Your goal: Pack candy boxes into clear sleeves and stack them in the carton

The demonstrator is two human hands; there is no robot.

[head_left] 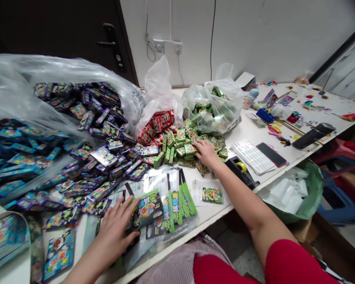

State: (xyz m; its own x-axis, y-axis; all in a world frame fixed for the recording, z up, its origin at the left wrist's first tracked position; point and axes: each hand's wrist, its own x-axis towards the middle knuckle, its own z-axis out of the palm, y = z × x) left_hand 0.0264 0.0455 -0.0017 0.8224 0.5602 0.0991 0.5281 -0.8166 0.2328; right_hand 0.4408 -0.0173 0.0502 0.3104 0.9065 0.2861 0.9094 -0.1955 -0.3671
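Note:
My left hand (116, 223) lies over the left end of a black and green printed pouch (148, 209), its fingers spread and touching the pouch. More flat clear-backed pouches (176, 203) are fanned out beneath and to the right. My right hand (206, 152) reaches into a heap of small green boxes (171, 144); its fingertips are closed on the end of one green box (191, 148). A clear bag with a green box inside (212, 195) lies at the table's front edge, below my right forearm.
Purple boxes (103, 110) spill from a large plastic bag, with blue boxes (20, 154) at left. Red boxes (156, 124) and a bag of green boxes (225, 112) stand behind. A tape dispenser (241, 171), label sheets (250, 156), phone (270, 154) and black bottle (313, 136) lie right.

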